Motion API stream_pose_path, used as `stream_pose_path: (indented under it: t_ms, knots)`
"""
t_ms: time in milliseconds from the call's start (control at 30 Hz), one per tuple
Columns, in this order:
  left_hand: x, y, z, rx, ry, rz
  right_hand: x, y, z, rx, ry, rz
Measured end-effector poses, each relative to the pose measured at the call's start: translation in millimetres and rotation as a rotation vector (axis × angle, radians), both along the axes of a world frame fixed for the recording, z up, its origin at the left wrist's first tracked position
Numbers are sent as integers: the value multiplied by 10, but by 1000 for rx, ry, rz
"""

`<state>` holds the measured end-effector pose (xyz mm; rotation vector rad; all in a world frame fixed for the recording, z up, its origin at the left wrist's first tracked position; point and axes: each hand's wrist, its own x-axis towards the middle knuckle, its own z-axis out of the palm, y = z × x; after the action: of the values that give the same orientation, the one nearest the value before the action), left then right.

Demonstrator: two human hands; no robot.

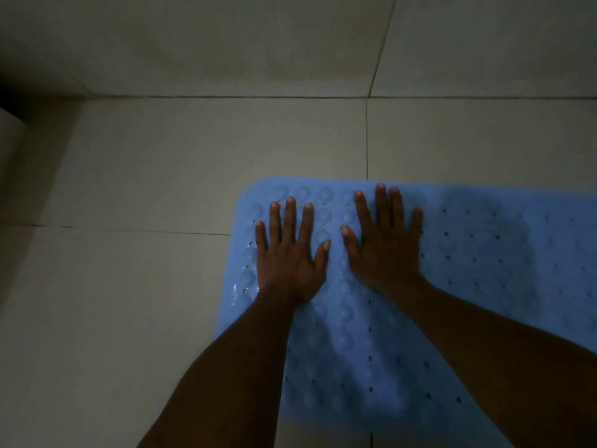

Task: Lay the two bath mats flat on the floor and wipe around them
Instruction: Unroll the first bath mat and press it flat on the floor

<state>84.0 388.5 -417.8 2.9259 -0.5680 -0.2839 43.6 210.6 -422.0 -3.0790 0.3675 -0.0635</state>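
Note:
A light blue rubber bath mat [484,270] with small holes and round suction bumps lies on the pale tiled floor, running off the right edge of the view. My left hand [289,250] rests palm down on the mat near its left end, fingers spread. Beside it my right hand [384,240] also presses flat on the mat, fingers apart. Neither hand holds anything. Only one mat is in view, and no cloth shows.
Large beige floor tiles [145,286] spread to the left and beyond the mat. A tiled wall [226,43] rises at the top, meeting the floor along a dark joint. A dark corner sits at the far left. The light is dim.

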Motion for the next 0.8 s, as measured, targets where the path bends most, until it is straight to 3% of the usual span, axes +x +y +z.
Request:
stream_pose_path:
  t_ms: [467,800]
  knots:
    - [-77,6,62,-147,-51,36,67,-43,-69,20,44,-3]
    - [-81,50,20,-111,-47,32,72,-23,-35,64,90,-6]
